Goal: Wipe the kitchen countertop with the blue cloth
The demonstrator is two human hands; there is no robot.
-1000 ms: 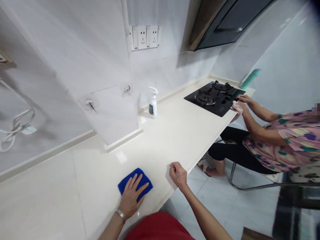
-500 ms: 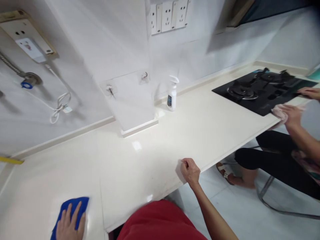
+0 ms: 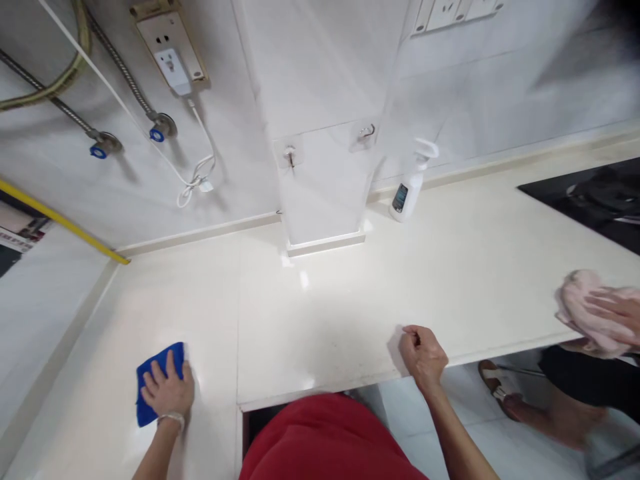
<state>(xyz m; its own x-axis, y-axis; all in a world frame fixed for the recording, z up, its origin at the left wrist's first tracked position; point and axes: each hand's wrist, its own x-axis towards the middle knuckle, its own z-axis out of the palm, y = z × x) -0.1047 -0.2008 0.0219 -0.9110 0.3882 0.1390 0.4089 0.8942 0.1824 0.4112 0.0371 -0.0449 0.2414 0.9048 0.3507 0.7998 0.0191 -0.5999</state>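
Observation:
My left hand (image 3: pixel 170 387) lies flat with its fingers spread on a folded blue cloth (image 3: pixel 145 375), pressing it against the left part of the white countertop (image 3: pixel 320 320). A pale band circles that wrist. Closed in a loose fist, my right hand (image 3: pixel 425 357) rests at the counter's front edge, and nothing shows in it. Beyond it, near the wall, a white spray bottle (image 3: pixel 409 193) stands upright with a dark label.
A co-worker's hand (image 3: pixel 617 310) presses a pink cloth (image 3: pixel 583 300) on the counter's right front edge. The black gas hob (image 3: pixel 595 200) sits behind. A boxed-out column (image 3: pixel 325 180) juts from the wall. Sockets, hoses and a yellow pipe (image 3: pixel 65 223) are at left.
The view has turned left. My left hand and the blue cloth have moved farther forward on the counter. My right fist stays at the edge. The co-worker's pink cloth has left the hob's edge.

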